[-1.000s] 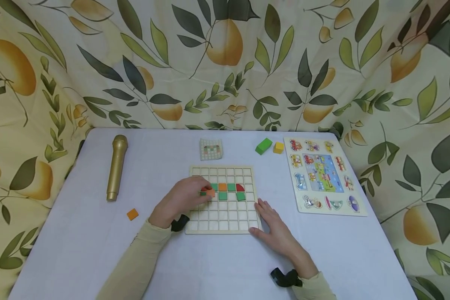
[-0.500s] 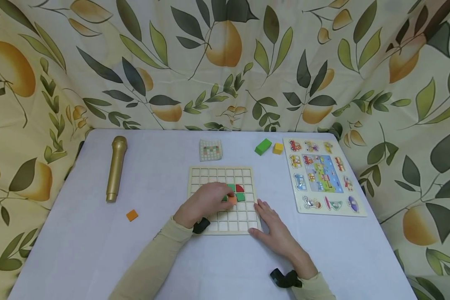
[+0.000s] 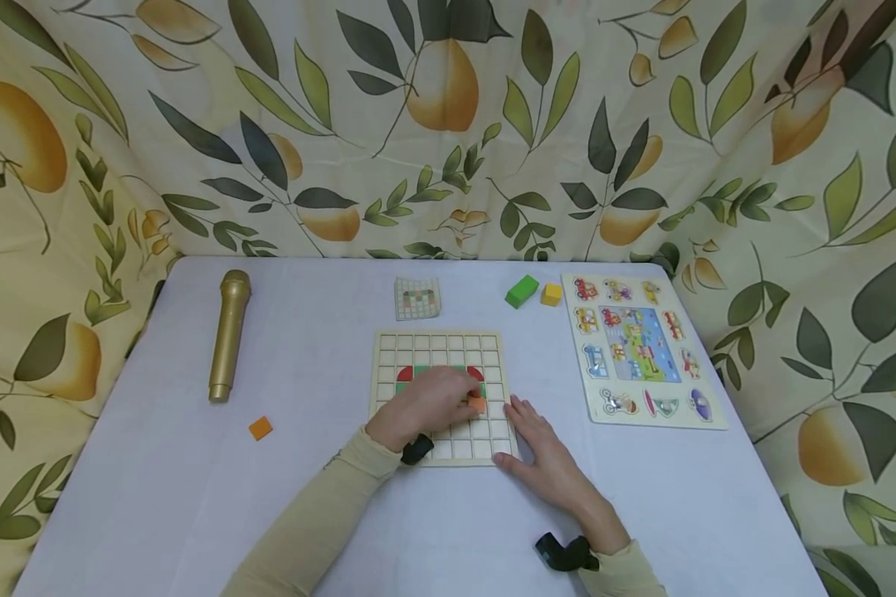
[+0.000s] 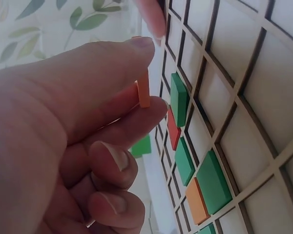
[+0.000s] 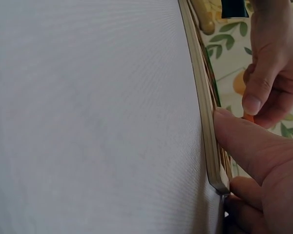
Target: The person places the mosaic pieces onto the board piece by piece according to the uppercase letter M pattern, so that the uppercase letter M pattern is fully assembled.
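Near the table's middle lies a wooden grid board (image 3: 485,449) with red, green and orange tiles in some cells. My left hand (image 3: 427,405) is over it, pinching a small orange tile (image 4: 144,91) on edge between thumb and index finger; the other fingers curl loosely. In the left wrist view that tile is just off the board's surface, near a green tile (image 4: 178,100) and a red tile (image 4: 173,127). My right hand (image 3: 551,460) rests at the board's right edge, fingers extended, thumb by the lower right corner. The left hand hides part of the tile rows.
A patterned card (image 3: 418,298) lies behind the board. Back right are a green block (image 3: 521,292), a yellow block (image 3: 552,294) and a picture puzzle board (image 3: 645,414). Leftward lie a gold microphone (image 3: 229,336) and a loose orange tile (image 3: 260,428).
My left hand has moved rightward across the board with the orange tile, from the left tiles to below the right-hand ones. The right hand has stayed in place.
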Motion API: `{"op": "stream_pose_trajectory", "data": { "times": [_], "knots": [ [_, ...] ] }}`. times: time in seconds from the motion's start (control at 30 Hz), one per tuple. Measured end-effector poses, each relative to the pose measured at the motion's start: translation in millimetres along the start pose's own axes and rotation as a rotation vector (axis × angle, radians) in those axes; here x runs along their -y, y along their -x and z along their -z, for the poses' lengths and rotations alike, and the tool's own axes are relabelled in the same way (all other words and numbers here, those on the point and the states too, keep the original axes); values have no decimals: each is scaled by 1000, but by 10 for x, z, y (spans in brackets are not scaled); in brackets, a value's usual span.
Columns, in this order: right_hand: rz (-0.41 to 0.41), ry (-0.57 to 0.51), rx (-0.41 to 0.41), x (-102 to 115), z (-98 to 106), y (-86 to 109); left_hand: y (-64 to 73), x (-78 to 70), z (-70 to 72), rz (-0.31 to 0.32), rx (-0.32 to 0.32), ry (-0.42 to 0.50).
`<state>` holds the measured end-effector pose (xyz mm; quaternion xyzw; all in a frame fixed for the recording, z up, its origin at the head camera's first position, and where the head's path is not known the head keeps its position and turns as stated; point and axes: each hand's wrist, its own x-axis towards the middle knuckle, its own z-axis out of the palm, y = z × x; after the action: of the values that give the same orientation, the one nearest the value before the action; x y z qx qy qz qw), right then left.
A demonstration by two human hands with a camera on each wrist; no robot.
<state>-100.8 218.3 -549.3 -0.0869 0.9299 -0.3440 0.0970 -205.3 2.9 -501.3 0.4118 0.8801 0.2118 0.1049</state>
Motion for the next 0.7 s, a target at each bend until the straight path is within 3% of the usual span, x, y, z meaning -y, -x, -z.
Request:
{"op": "stream_pose_trajectory", "data": {
  "times": [0.7],
  "knots": [
    [12, 9, -5, -22, -7, -3, -68, -18, -39, -1, 44, -72]
  ]
}}
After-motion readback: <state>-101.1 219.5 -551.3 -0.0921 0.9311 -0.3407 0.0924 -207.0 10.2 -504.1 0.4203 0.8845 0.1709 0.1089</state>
